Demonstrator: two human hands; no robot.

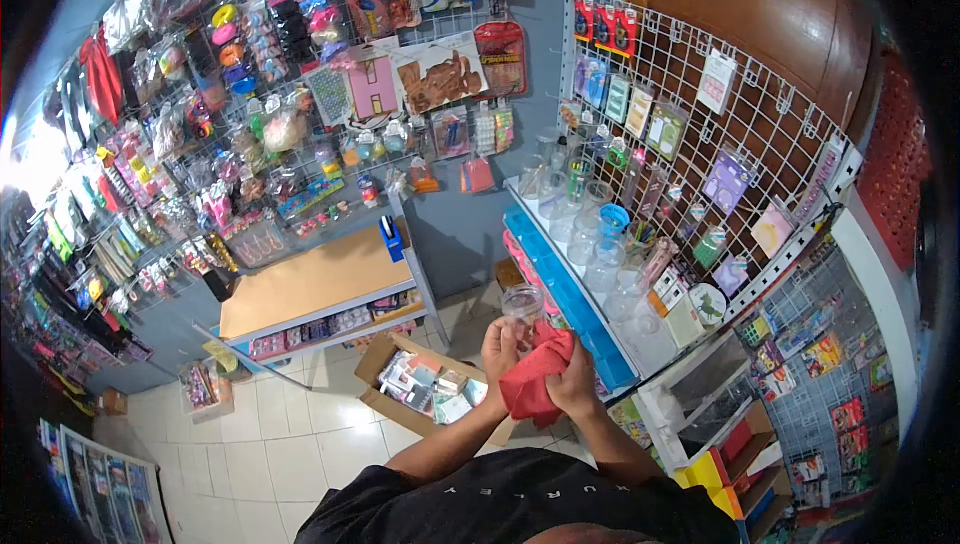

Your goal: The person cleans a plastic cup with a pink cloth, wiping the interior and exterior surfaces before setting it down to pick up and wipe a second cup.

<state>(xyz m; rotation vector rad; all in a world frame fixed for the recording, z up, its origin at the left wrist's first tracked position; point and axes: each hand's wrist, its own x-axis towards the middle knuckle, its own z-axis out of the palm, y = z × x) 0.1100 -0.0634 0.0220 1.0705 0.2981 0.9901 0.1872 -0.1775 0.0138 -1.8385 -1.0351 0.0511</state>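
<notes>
My left hand [502, 346] is closed on a clear, round plastic jar [523, 302], held up in front of my chest. A red cloth [538, 376] hangs from my right hand [574, 380], whose fingers are wrapped round it. The cloth touches the lower part of the jar and partly covers it. Both hands are close together, just left of the white shelf [625, 349] where several similar clear jars [605, 269] stand.
An open cardboard box [375, 359] of packaged goods sits on the tiled floor below my hands. A wooden-topped table [310, 284] stands ahead left, with a blue tape dispenser [392, 240]. Wire grids [790, 134] with hanging goods line the walls.
</notes>
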